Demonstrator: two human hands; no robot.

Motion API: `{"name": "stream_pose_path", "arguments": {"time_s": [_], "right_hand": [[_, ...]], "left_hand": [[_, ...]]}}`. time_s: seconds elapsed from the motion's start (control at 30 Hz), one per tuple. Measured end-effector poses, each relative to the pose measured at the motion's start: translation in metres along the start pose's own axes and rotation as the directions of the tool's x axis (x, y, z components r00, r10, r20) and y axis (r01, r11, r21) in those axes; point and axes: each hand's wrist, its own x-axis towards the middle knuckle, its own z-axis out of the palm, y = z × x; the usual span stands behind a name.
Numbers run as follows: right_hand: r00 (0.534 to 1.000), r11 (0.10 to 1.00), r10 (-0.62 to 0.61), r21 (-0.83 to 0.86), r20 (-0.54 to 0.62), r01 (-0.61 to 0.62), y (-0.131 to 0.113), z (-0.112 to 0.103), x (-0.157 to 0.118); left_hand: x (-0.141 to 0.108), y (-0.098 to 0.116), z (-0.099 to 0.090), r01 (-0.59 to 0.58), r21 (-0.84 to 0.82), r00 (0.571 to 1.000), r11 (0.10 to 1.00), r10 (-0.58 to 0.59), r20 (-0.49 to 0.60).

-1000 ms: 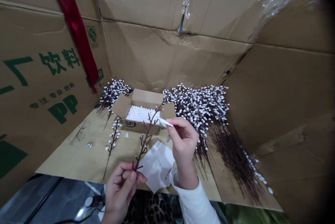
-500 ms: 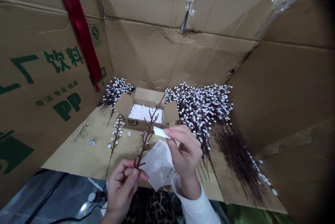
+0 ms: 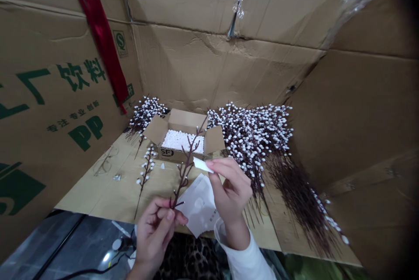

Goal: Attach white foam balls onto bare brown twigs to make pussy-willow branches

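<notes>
My left hand (image 3: 160,223) pinches the lower end of a bare brown artificial twig (image 3: 184,171), which slants up and to the right with short side shoots. Between the thumb and fingers of my right hand (image 3: 231,184) is a small white strip (image 3: 202,165), close to the twig's right side; whether it is paper or tape I cannot tell. Below the hands lies a white printed sheet (image 3: 199,210). Behind the twig stands an open cardboard box (image 3: 173,153) filled with small white foam balls (image 3: 178,140). A finished-looking berry stem (image 3: 146,166) rests to the left.
Bundles of white-berried stems (image 3: 255,131) lie at the back right, a smaller berried bundle (image 3: 144,116) at the back left. Bare brown twigs (image 3: 301,197) are heaped on the right. Cardboard walls (image 3: 183,66) surround the table; a red ribbon (image 3: 101,31) hangs on the left.
The view has shifted very slightly. Both hands keep their hold, with the white strip still beside the twig.
</notes>
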Motion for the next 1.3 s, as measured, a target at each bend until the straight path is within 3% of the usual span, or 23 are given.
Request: {"name": "stream_pose_path", "arguments": {"time_s": [0.23,0.5,0.7,0.77,0.8,0.9,0.93,1.0,1.1,1.3], "right_hand": [[0.997,0.997,-0.058,-0.040,0.051,0.060,-0.005,-0.002,-0.007],[0.993,0.994,0.099,0.039,-0.056,-0.097,-0.001,-0.002,-0.019],[0.988,0.984,0.150,0.103,-0.046,-0.145,-0.004,-0.001,-0.018],[0.957,0.941,0.286,0.203,-0.048,-0.271,-0.007,0.001,-0.015],[0.919,0.887,0.391,0.282,-0.041,-0.365,-0.009,0.002,-0.012],[0.737,0.596,0.673,0.541,0.068,-0.594,-0.015,0.008,-0.002],[0.683,0.502,0.721,0.593,0.116,-0.630,-0.017,0.010,0.001],[0.620,0.391,0.762,0.629,0.187,-0.671,-0.019,0.013,0.007],[0.595,0.372,0.778,0.613,0.204,-0.697,-0.017,0.017,0.010],[0.633,0.480,0.768,0.566,0.099,-0.670,-0.009,0.014,0.004]], "left_hand": [[0.000,0.005,0.007,-0.022,-0.039,0.999,0.999,0.020,-0.049],[0.000,0.009,0.008,-0.018,-0.069,0.997,0.997,0.013,-0.071],[0.001,0.010,0.014,-0.027,-0.040,0.998,0.999,0.025,-0.065],[0.001,0.009,0.013,-0.027,-0.039,0.999,0.999,0.025,-0.040],[0.000,0.008,0.012,-0.026,-0.040,0.999,0.999,0.025,-0.028],[-0.002,0.005,0.007,-0.016,-0.037,1.000,0.999,0.016,-0.002],[-0.003,0.004,0.006,-0.012,-0.033,1.000,0.999,0.012,0.005],[-0.005,0.003,0.004,-0.003,-0.020,1.000,1.000,0.003,0.011],[-0.007,0.003,0.002,0.003,-0.010,1.000,1.000,-0.003,0.000],[-0.006,0.002,0.001,-0.005,-0.025,1.000,1.000,0.006,0.012]]}}
